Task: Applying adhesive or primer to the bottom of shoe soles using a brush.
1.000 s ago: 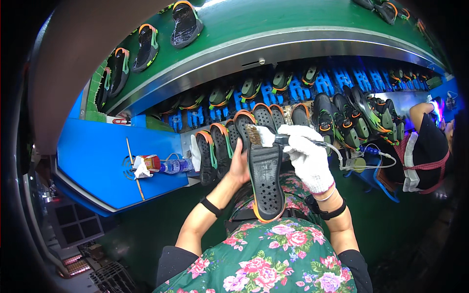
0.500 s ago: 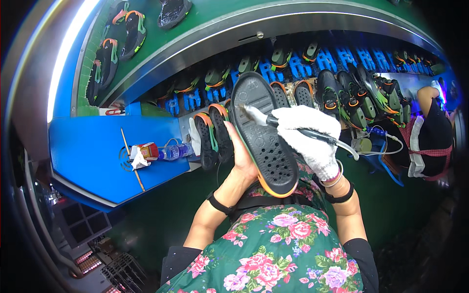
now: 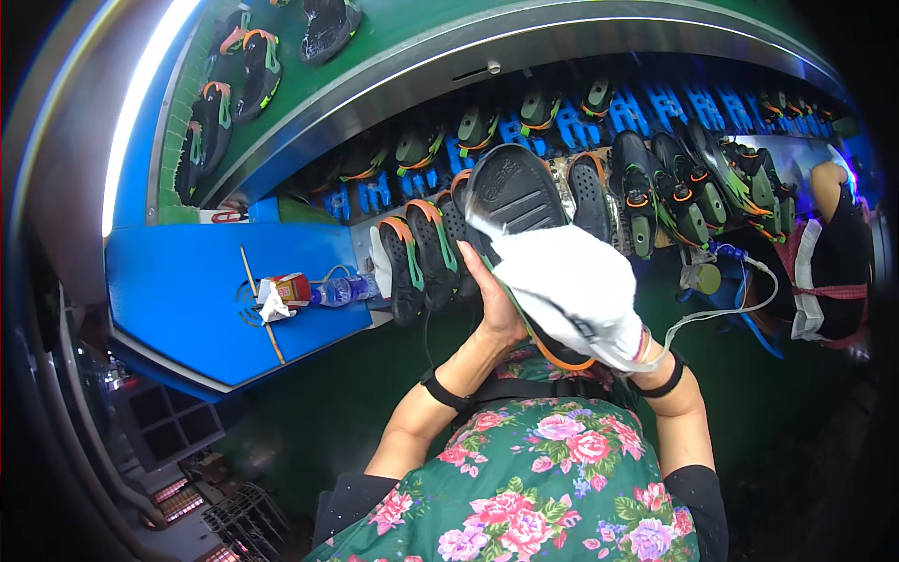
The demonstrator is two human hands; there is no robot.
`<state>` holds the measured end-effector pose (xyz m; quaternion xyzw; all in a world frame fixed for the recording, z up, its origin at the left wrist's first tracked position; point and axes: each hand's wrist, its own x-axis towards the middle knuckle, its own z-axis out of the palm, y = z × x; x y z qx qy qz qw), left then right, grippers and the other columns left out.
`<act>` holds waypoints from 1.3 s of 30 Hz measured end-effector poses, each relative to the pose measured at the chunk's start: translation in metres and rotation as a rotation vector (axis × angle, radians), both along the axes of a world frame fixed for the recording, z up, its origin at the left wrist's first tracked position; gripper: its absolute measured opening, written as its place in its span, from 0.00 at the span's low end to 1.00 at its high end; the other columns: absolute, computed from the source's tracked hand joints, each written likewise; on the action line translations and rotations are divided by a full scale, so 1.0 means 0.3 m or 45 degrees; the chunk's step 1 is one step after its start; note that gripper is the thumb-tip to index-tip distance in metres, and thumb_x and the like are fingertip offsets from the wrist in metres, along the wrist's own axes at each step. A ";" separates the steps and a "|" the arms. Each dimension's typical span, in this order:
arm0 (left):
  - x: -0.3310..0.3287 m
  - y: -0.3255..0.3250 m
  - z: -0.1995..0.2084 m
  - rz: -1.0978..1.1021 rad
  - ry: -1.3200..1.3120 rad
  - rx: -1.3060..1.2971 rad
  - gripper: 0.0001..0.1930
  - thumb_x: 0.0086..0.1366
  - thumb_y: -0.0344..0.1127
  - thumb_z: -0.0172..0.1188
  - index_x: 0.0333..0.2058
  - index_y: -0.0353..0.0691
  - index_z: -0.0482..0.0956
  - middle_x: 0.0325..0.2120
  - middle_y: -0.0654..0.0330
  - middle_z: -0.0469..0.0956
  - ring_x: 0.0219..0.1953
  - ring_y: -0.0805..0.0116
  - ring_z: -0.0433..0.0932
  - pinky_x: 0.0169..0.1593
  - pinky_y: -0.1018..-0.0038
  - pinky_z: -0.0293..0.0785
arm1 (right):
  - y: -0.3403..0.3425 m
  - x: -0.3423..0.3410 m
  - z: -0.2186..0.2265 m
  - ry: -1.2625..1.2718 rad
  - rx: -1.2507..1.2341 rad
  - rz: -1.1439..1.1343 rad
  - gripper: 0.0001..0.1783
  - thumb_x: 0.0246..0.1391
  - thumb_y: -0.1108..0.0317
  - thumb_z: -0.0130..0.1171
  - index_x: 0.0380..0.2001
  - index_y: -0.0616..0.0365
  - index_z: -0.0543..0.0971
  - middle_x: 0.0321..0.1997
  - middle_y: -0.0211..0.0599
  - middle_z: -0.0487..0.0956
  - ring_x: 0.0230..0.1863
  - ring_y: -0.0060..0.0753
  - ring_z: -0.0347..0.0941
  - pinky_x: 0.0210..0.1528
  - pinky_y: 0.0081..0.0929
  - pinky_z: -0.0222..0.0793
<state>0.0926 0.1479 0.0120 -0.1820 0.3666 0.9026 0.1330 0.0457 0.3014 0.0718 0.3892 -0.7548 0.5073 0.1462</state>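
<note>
A black shoe sole with an orange and green edge is held up in front of me, its ridged face toward me. My bare left hand grips it along the left edge. Over the sole lies my right hand, in a white glove, closed on a brush. Pale bristles show at the sole's left edge; most of the brush handle is hidden by the glove. A clear tube runs from beside my right wrist toward the right.
More perforated soles stand behind the left hand, with black shoe uppers farther right. Blue clamps line the rack under a green belt carrying shoes. A blue table bears a bottle and stick. Another person is at right.
The gloved right hand and brush have swung down and left over the sole, covering its perforated part. The sole has shifted slightly right and tilted. My left hand keeps its hold.
</note>
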 end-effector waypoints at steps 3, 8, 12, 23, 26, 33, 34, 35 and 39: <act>0.010 0.006 -0.021 0.074 -0.008 0.015 0.58 0.60 0.88 0.28 0.67 0.42 0.68 0.61 0.56 0.75 0.63 0.57 0.73 0.68 0.59 0.68 | 0.028 0.002 -0.004 -0.123 -0.110 -0.011 0.23 0.52 0.72 0.65 0.54 0.59 0.81 0.55 0.45 0.83 0.55 0.49 0.79 0.56 0.42 0.74; 0.009 0.004 -0.040 -0.055 0.011 -0.093 0.58 0.60 0.89 0.28 0.67 0.41 0.67 0.62 0.55 0.73 0.64 0.57 0.73 0.68 0.58 0.67 | 0.039 0.024 -0.023 -0.091 -0.109 -0.024 0.24 0.53 0.72 0.66 0.55 0.60 0.81 0.55 0.45 0.83 0.56 0.49 0.79 0.58 0.42 0.74; 0.000 -0.008 -0.043 0.050 0.074 0.450 0.57 0.60 0.89 0.28 0.69 0.45 0.65 0.63 0.56 0.72 0.63 0.57 0.72 0.68 0.56 0.68 | 0.050 0.042 -0.035 -0.096 -0.104 0.018 0.24 0.54 0.71 0.66 0.55 0.60 0.80 0.55 0.45 0.83 0.56 0.49 0.79 0.58 0.41 0.74; -0.016 -0.043 -0.008 0.148 0.099 0.032 0.55 0.62 0.87 0.30 0.71 0.48 0.62 0.65 0.59 0.70 0.65 0.57 0.70 0.70 0.56 0.64 | 0.023 0.031 -0.020 -0.449 -0.478 0.046 0.16 0.52 0.75 0.68 0.46 0.59 0.87 0.46 0.42 0.87 0.46 0.43 0.84 0.48 0.33 0.79; -0.018 -0.067 0.003 0.064 0.076 -0.149 0.53 0.63 0.86 0.29 0.71 0.49 0.62 0.65 0.59 0.70 0.65 0.57 0.70 0.70 0.57 0.64 | 0.024 0.024 -0.020 -0.159 -0.234 -0.017 0.18 0.53 0.76 0.66 0.49 0.60 0.85 0.50 0.43 0.86 0.48 0.45 0.83 0.50 0.35 0.79; -0.016 -0.142 0.011 0.082 0.128 -0.027 0.53 0.64 0.85 0.30 0.72 0.48 0.60 0.66 0.57 0.69 0.66 0.57 0.70 0.70 0.56 0.64 | -0.007 -0.005 -0.003 -0.120 -0.216 0.126 0.17 0.55 0.74 0.65 0.49 0.58 0.85 0.50 0.44 0.86 0.49 0.47 0.83 0.52 0.37 0.78; -0.018 -0.142 0.008 0.068 0.183 0.277 0.53 0.64 0.85 0.30 0.72 0.48 0.61 0.66 0.58 0.69 0.65 0.57 0.70 0.70 0.56 0.65 | -0.013 -0.008 -0.005 -0.056 -0.174 0.116 0.17 0.55 0.73 0.65 0.49 0.58 0.85 0.50 0.44 0.86 0.49 0.47 0.83 0.52 0.37 0.78; -0.018 -0.145 0.009 0.074 0.271 0.672 0.53 0.64 0.85 0.30 0.72 0.48 0.61 0.66 0.58 0.70 0.65 0.57 0.70 0.69 0.56 0.65 | -0.015 -0.014 -0.006 0.018 -0.137 0.104 0.16 0.56 0.73 0.65 0.49 0.58 0.85 0.49 0.44 0.86 0.49 0.46 0.83 0.52 0.36 0.78; -0.004 -0.139 0.017 0.147 0.220 -0.124 0.53 0.64 0.85 0.31 0.72 0.49 0.61 0.66 0.59 0.69 0.65 0.57 0.71 0.68 0.54 0.67 | -0.056 -0.023 -0.022 -0.172 -0.300 0.201 0.16 0.56 0.72 0.66 0.49 0.59 0.85 0.48 0.43 0.86 0.49 0.45 0.84 0.50 0.36 0.79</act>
